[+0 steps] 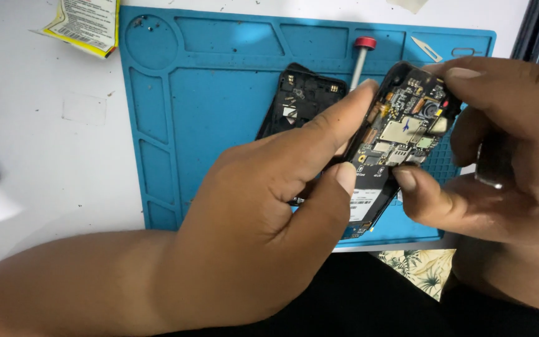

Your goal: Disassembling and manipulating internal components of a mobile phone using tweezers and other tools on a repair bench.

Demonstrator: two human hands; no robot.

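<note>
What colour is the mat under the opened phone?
Blue; the work mat shows clearly in the head view.

I see an opened phone (400, 134) with its back off, raised above the blue mat and tilted, top end up toward the right. Its exposed circuit board faces me: dark board, metal shields, a small camera module near the top, gold contacts, and a white label lower down. Behind it, the black back cover (301, 100) lies flat on the mat, inner side up, partly hidden.
</note>
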